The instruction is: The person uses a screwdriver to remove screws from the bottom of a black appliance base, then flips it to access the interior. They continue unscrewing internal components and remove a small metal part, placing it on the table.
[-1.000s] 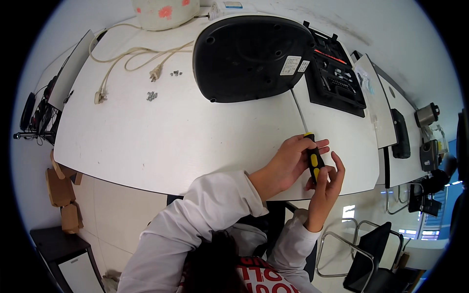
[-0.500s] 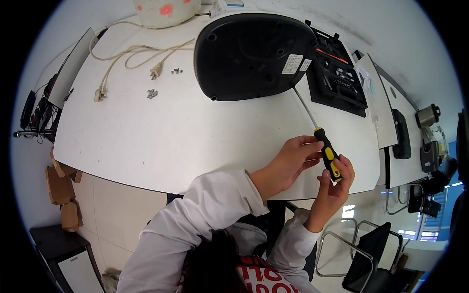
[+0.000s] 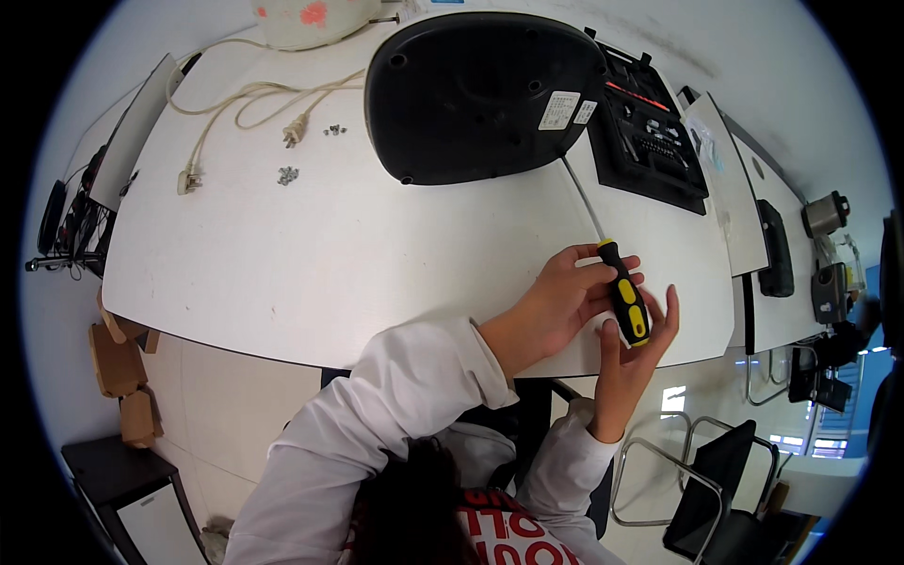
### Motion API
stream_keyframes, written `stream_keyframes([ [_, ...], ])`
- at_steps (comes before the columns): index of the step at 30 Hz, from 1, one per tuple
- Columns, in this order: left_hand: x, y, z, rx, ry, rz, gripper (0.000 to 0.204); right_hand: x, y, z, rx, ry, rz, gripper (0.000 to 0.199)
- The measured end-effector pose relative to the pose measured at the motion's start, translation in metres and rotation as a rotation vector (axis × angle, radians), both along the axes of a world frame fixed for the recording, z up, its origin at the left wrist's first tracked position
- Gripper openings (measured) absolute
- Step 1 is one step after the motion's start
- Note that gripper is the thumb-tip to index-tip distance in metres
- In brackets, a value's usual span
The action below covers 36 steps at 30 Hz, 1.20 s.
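Observation:
A screwdriver with a black and yellow handle (image 3: 625, 294) lies in both my hands near the front edge of the white table (image 3: 311, 254). My left hand (image 3: 556, 301) grips the handle from the left. Under the handle's end sits my right hand (image 3: 629, 360), its fingers raised around it. The long metal shaft (image 3: 582, 196) points up toward the rim of a black, rounded appliance base (image 3: 476, 94) lying upside down on the table, and its tip is close to or at that rim.
A black tool case (image 3: 650, 132) lies right of the base. A cream power cord with plugs (image 3: 235, 104) and small screws (image 3: 287, 173) lie at the far left. A pale appliance (image 3: 306, 19) stands at the back. Cardboard boxes (image 3: 118, 358) and chairs (image 3: 706, 490) stand below the table.
The screwdriver has swung from lying bunched in my hands to pointing its shaft at the black base. Both hands shifted slightly right and away from me along the table edge.

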<state>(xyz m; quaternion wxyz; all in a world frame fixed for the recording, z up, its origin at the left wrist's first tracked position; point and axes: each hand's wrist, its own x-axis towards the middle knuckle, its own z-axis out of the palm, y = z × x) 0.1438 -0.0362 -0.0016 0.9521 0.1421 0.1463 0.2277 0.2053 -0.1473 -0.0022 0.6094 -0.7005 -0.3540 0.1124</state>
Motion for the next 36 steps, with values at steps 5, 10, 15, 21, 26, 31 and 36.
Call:
stream_keyframes([
  [5,0.002,-0.001,-0.007,0.034,-0.050,0.000,0.025,0.001,-0.003,0.002,-0.083,0.223,0.034,0.037],
  [10,0.003,-0.002,-0.006,0.078,-0.026,-0.026,0.022,-0.005,0.005,0.008,0.027,0.097,-0.049,0.029],
  [15,0.001,-0.002,-0.005,0.145,0.096,-0.097,0.022,0.003,-0.002,0.003,-0.025,-0.059,0.019,0.026],
  [21,0.005,-0.001,-0.010,0.167,0.106,-0.061,0.028,0.002,-0.002,0.004,0.104,-0.008,-0.030,0.031],
  [26,0.002,-0.003,-0.007,0.036,0.135,0.001,0.035,0.005,0.001,-0.001,0.041,0.208,0.002,0.042],
  [31,-0.001,0.002,-0.009,0.138,0.100,-0.052,0.032,0.011,-0.005,-0.006,-0.037,0.314,0.097,0.037],
  [36,0.001,-0.001,-0.004,0.164,0.114,-0.084,0.027,0.003,-0.001,-0.002,-0.001,0.131,0.001,0.040],
])
